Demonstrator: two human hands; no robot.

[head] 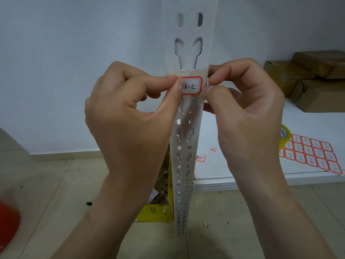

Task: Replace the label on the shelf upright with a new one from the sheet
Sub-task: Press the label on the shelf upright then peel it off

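Observation:
A white perforated shelf upright [187, 139] runs down the middle of the view. A red-bordered label [193, 86] with handwritten marks lies on it, over a patch of clear tape. My left hand [130, 116] pinches the label's left edge with thumb and forefinger. My right hand [246, 113] pinches the tape edge at the upright's right side, next to the label. The sheet of red-bordered labels [315, 155] lies on the white shelf board to the right. A peeled label [200, 158] and small torn scraps lie on the board near the upright.
A roll of clear tape [284, 136] sits by the sheet. Brown wrapped parcels [308, 81] are stacked at the back right. A yellow box [158, 212] with shredded filler stands on the tiled floor behind the upright. Something red [8, 223] is at the lower left.

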